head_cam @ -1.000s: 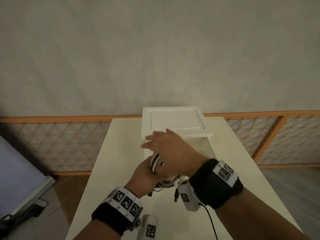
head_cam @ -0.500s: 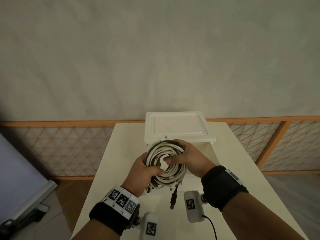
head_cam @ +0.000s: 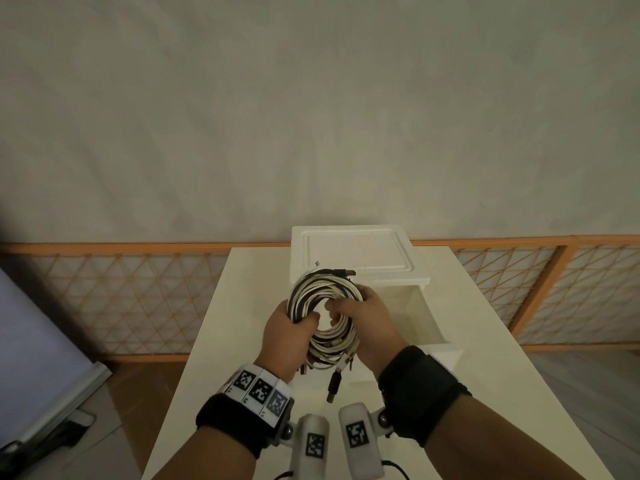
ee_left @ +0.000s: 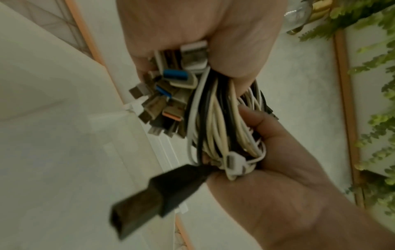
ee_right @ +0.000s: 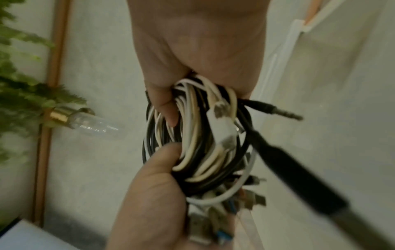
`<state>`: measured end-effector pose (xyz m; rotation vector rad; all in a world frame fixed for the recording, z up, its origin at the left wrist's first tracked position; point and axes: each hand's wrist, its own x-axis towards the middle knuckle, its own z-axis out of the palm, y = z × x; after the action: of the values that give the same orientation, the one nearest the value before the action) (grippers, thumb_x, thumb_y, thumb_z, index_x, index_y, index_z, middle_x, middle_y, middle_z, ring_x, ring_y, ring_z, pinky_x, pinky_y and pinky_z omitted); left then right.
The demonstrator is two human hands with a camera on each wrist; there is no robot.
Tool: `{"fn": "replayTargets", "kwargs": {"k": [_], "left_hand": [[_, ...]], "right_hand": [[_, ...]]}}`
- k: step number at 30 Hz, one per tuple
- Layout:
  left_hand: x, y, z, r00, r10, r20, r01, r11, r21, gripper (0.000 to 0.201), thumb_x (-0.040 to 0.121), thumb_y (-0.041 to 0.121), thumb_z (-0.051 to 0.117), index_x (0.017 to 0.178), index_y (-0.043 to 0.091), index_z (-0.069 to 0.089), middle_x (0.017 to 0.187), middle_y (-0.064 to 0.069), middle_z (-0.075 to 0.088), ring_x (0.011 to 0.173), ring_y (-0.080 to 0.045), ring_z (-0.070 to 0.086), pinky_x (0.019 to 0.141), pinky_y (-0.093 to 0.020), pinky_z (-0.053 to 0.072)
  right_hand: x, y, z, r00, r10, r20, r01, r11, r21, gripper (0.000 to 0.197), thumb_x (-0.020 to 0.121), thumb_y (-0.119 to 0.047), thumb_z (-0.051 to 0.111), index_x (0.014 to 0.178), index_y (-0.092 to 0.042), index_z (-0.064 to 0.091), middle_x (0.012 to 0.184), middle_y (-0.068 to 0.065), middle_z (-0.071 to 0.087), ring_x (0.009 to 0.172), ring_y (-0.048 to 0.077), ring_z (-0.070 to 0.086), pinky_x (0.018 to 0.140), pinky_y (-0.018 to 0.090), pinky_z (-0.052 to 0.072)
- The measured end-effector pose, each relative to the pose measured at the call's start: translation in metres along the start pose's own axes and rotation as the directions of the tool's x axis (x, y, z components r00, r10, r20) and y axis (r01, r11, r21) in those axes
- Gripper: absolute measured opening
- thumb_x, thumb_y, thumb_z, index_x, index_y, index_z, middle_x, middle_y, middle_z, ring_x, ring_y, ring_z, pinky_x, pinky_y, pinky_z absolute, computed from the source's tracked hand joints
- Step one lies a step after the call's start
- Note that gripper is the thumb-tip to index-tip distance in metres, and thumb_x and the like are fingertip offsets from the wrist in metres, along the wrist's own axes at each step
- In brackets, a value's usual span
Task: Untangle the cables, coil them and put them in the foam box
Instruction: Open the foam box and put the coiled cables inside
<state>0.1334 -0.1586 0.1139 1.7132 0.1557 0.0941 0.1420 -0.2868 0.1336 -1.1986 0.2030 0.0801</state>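
A coil of white and black cables (head_cam: 323,299) is held upright over the white table (head_cam: 242,306), in front of the foam box. My left hand (head_cam: 289,329) grips its left side and my right hand (head_cam: 362,315) grips its right side, thumbs through the hole. Several plugs hang from the coil's bottom, among them a black USB plug (head_cam: 333,384). The left wrist view shows the plug cluster (ee_left: 169,101) under my left hand (ee_left: 203,37). In the right wrist view my right hand (ee_right: 198,47) clasps the coil (ee_right: 203,140), and an audio jack (ee_right: 278,110) sticks out. The open foam box (head_cam: 446,353) stands just right of the coil.
The foam lid (head_cam: 356,251) lies at the far end of the table, against the box. An orange lattice fence (head_cam: 121,299) runs behind the table below a grey wall. A white board (head_cam: 41,358) stands on the floor at left. A plant (ee_right: 19,76) hangs nearby.
The coil has been lifted and turned to face up. My right hand moved from on top of it to its right side. Both hands shifted slightly toward the box.
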Motion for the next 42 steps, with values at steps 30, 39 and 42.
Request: {"fn": "replayTargets", "kwargs": {"k": [30, 39, 42], "left_hand": [[-0.011, -0.009, -0.011, 0.929, -0.340, 0.148, 0.365, 0.769, -0.524, 0.019, 0.083, 0.001, 0.057, 0.091, -0.013, 0.064, 0.092, -0.034, 0.066, 0.086, -0.047, 0.067, 0.079, -0.056, 0.053], [-0.012, -0.005, -0.002, 0.988, -0.079, 0.133, 0.138, 0.835, -0.533, 0.024, 0.085, -0.008, 0.054, 0.098, 0.003, 0.072, 0.099, -0.028, 0.069, 0.094, -0.043, 0.067, 0.087, -0.054, 0.052], [-0.008, -0.005, 0.000, 0.994, -0.016, 0.110, 0.069, 0.862, -0.503, 0.028, 0.084, -0.005, 0.059, 0.102, 0.011, 0.071, 0.101, -0.022, 0.071, 0.097, -0.038, 0.068, 0.089, -0.052, 0.051]], "right_hand": [[-0.018, 0.021, 0.004, 0.951, 0.039, 0.306, -0.033, 0.999, -0.027, 0.024, 0.077, 0.006, 0.065, 0.101, 0.006, 0.062, 0.093, 0.027, 0.062, 0.087, 0.036, 0.063, 0.077, 0.040, 0.054], [-0.009, 0.030, -0.006, 0.894, 0.365, 0.259, -0.358, 0.931, -0.075, 0.055, 0.075, -0.039, 0.071, 0.114, -0.001, 0.063, 0.111, 0.024, 0.064, 0.104, 0.046, 0.059, 0.090, 0.060, 0.040], [-0.008, 0.031, -0.007, 0.878, 0.362, 0.313, -0.389, 0.921, 0.025, 0.042, 0.086, -0.032, 0.060, 0.115, -0.002, 0.065, 0.116, 0.023, 0.064, 0.103, 0.039, 0.063, 0.092, 0.053, 0.046]]}}
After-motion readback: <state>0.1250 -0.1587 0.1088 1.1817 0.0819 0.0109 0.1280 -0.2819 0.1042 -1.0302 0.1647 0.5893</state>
